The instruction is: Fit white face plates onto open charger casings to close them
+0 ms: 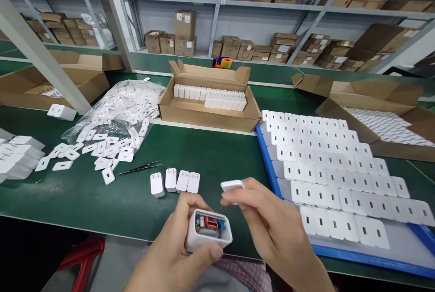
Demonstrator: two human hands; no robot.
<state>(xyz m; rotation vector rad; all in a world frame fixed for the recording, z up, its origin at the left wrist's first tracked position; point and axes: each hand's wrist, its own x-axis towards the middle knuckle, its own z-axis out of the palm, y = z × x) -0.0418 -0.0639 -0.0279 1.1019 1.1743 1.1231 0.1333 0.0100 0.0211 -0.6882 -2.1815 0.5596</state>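
Observation:
My left hand [176, 242] grips a white charger housing [204, 241] between thumb and fingers, its open end facing up toward me. Inside it a circuit board [208, 224] with orange, blue and grey parts shows. To the right, my right hand [272, 224] pinches a white end cap [232, 185], held apart from the housing and a little above it. Beyond my left hand stand several white chargers [157, 185] with metal prongs on top. A pair of black tweezers [140, 167] lies to their left on the green bench [136, 201].
A clear bag [125, 97] spills loose white caps at the left. A blue-edged tray [268, 156] bears rows of chargers at the right. An open carton [207, 117] with chargers stands behind. White housings [20, 156] are stacked at the far left; another carton [387, 144] sits far right.

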